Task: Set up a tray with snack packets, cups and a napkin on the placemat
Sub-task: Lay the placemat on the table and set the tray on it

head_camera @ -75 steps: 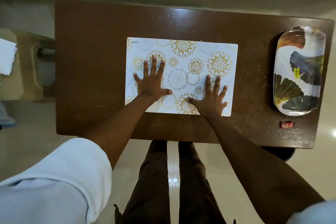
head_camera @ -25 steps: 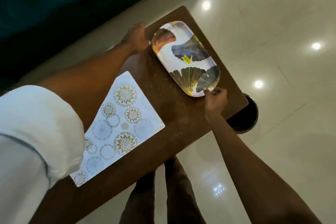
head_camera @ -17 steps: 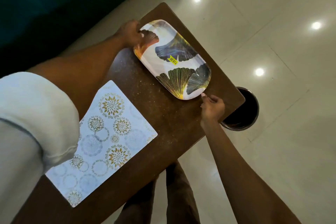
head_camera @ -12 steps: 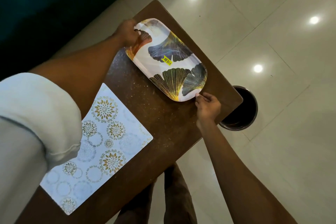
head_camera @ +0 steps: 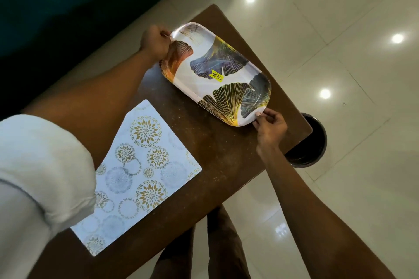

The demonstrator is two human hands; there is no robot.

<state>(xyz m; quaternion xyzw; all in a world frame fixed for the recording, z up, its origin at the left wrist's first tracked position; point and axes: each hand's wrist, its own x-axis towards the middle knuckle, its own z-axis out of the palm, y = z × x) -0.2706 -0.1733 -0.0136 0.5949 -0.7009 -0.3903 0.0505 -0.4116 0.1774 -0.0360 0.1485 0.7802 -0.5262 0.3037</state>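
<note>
- Head view: you hold the leaf-printed tray (head_camera: 199, 75) at its two short ends, in the upper middle of the frame, over the far end of the brown table (head_camera: 217, 149).
- Your left hand (head_camera: 156, 44) clamps the tray's upper-left end, with the fingers curled round the rim.
- Your right hand (head_camera: 271, 128) pinches the lower-right corner between thumb and fingertips.
- The tray holds nothing. Only a yellow price sticker (head_camera: 217, 74) sits near its middle. Whether its base is off the wood cannot be told from here.
- The relation to mind is this: the tray's long axis runs from upper left to lower right of the frame. The placemat (head_camera: 140, 170) lies below and to the left of it, well apart, with bare table between them.
- The placemat's long edges run the other way, from lower left to upper right, so the tray lies crosswise to it. To sit lengthwise, it probably needs about a quarter turn as you bring it over.
- Your left-hand end is the nearer one to the placemat, and your left forearm and rolled white sleeve (head_camera: 45, 165) already cover its left part. The right-hand end likely has the longer swing.
- A dark round bin (head_camera: 310, 142) stands on the floor just past the table's right corner, beneath your right wrist.
</note>
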